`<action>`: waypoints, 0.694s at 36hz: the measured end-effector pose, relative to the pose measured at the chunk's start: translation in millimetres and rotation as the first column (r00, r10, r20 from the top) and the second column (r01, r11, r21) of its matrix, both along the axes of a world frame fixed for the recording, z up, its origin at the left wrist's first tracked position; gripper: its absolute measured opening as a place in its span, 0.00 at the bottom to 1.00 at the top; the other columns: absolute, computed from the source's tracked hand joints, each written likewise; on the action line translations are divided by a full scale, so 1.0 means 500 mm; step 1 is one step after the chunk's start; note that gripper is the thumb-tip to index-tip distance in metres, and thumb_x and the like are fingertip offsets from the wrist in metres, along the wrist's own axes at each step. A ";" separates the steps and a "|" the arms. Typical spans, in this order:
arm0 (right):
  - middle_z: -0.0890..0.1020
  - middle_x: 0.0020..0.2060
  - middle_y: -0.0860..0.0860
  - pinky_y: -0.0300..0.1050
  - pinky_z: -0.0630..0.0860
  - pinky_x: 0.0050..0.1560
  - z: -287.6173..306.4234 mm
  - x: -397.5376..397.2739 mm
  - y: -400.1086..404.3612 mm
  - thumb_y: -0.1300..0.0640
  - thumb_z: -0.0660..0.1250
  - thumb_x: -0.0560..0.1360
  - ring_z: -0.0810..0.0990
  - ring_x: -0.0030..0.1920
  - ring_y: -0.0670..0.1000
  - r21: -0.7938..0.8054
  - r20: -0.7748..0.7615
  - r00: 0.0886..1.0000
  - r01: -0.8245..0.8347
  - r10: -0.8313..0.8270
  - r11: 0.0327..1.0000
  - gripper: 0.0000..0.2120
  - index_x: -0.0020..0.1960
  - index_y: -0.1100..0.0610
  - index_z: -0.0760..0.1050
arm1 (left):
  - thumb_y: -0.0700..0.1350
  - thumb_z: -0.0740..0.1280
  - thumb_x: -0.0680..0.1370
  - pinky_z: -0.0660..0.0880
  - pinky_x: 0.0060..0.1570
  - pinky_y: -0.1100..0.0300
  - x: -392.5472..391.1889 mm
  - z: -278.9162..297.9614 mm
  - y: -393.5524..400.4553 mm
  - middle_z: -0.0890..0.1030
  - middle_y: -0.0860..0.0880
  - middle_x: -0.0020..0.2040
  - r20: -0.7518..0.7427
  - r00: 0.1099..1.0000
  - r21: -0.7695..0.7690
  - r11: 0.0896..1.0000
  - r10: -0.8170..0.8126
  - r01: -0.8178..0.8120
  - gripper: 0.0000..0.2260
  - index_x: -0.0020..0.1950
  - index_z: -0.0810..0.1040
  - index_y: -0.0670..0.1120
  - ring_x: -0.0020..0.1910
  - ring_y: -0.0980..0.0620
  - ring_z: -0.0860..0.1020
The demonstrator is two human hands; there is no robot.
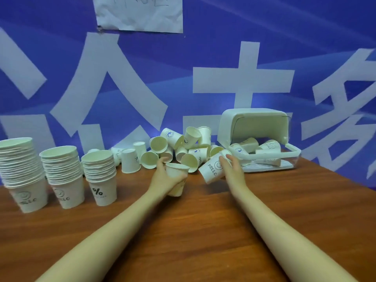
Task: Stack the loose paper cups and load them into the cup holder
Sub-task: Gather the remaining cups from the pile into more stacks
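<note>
My left hand (pixel 162 176) grips an upright white paper cup (pixel 176 171) just above the table. My right hand (pixel 232 169) holds a tilted white cup printed HELLO (pixel 211 169), its bottom pointing toward me and to the left. Behind both hands lies a heap of loose white paper cups (pixel 175 147), most on their sides. A white cup holder (pixel 254 121) with a raised lid and clear tray stands at the back right, with several cups lying inside. Three tall stacks of nested cups (pixel 61 171) stand on the left.
The brown wooden table (pixel 183 231) runs up to a blue banner wall with large white characters. A crumpled paper sheet (pixel 140 13) is pinned high on the wall. The table's right edge slants behind the holder.
</note>
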State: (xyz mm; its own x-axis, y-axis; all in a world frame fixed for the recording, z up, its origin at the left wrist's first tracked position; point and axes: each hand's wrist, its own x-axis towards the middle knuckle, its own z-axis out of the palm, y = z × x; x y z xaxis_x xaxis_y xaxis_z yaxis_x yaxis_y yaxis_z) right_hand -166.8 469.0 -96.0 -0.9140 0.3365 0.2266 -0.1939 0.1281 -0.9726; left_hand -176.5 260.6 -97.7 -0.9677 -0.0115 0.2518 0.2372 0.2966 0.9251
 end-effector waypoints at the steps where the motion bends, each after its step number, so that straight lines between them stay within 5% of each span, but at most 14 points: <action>1: 0.77 0.63 0.53 0.53 0.74 0.64 -0.004 0.001 -0.012 0.41 0.66 0.74 0.76 0.61 0.52 -0.043 0.008 1.000 0.001 -0.001 0.999 0.29 0.70 0.55 0.69 | 0.54 0.79 0.61 0.70 0.54 0.60 0.018 -0.004 -0.015 0.74 0.52 0.59 0.013 1.000 0.003 1.000 -0.003 0.003 0.41 0.70 0.63 0.51 0.57 0.53 0.74; 4: 0.80 0.60 0.53 0.58 0.75 0.63 -0.028 -0.006 -0.036 0.32 0.66 0.63 0.79 0.60 0.53 -0.129 0.000 1.000 -0.015 0.015 0.991 0.40 0.67 0.56 0.73 | 0.50 0.77 0.69 0.69 0.54 0.61 0.061 -0.022 -0.051 0.75 0.52 0.60 0.023 1.000 0.044 0.999 0.009 -0.010 0.32 0.70 0.68 0.49 0.58 0.54 0.74; 6: 0.80 0.61 0.55 0.52 0.78 0.57 -0.033 -0.003 -0.054 0.33 0.66 0.65 0.79 0.60 0.54 -0.136 -0.003 1.000 -0.029 0.029 0.990 0.40 0.68 0.59 0.72 | 0.50 0.75 0.71 0.70 0.56 0.60 0.080 -0.034 -0.071 0.76 0.52 0.61 0.020 1.000 0.080 0.997 0.003 -0.005 0.29 0.70 0.69 0.49 0.59 0.54 0.75; 10: 0.80 0.59 0.55 0.36 0.78 0.42 0.001 0.011 -0.094 0.49 0.63 0.80 0.79 0.58 0.53 -0.149 -0.064 0.997 -0.046 0.037 0.988 0.21 0.67 0.61 0.72 | 0.58 0.73 0.71 0.71 0.64 0.56 0.093 -0.041 -0.095 0.77 0.50 0.64 0.042 0.992 0.204 0.973 -0.115 0.104 0.30 0.70 0.70 0.51 0.62 0.54 0.76; 13: 0.81 0.56 0.53 0.44 0.78 0.55 0.040 0.019 -0.132 0.51 0.62 0.80 0.80 0.57 0.50 -0.180 -0.179 0.982 -0.097 0.064 0.979 0.17 0.65 0.59 0.75 | 0.63 0.71 0.64 0.72 0.65 0.47 0.087 -0.037 -0.097 0.78 0.50 0.64 0.057 0.975 0.306 0.933 -0.215 0.188 0.33 0.67 0.72 0.54 0.62 0.53 0.77; 17: 0.80 0.56 0.48 0.29 0.73 0.48 0.052 0.041 -0.173 0.51 0.65 0.78 0.78 0.52 0.38 0.008 -0.262 0.947 -0.188 0.184 0.982 0.18 0.65 0.56 0.74 | 0.61 0.69 0.69 0.76 0.60 0.48 0.091 -0.039 -0.094 0.81 0.49 0.59 -0.005 0.973 0.271 0.936 -0.231 0.223 0.28 0.65 0.75 0.51 0.58 0.48 0.80; 20: 0.77 0.57 0.41 0.24 0.70 0.52 0.037 0.067 -0.176 0.55 0.68 0.78 0.75 0.53 0.30 0.269 -0.223 0.920 -0.259 0.321 0.928 0.19 0.68 0.55 0.72 | 0.56 0.67 0.74 0.78 0.54 0.50 0.095 -0.040 -0.098 0.83 0.48 0.55 -0.057 0.971 0.211 0.947 -0.233 0.240 0.19 0.63 0.78 0.50 0.54 0.46 0.81; 25: 0.74 0.64 0.36 0.32 0.66 0.66 0.001 0.087 -0.162 0.49 0.61 0.79 0.70 0.65 0.31 0.452 -0.054 0.880 -0.400 0.472 0.797 0.20 0.71 0.45 0.68 | 0.55 0.65 0.74 0.74 0.53 0.65 0.101 -0.044 -0.088 0.82 0.53 0.58 -0.127 0.964 0.084 0.966 -0.233 0.244 0.22 0.66 0.75 0.50 0.57 0.57 0.79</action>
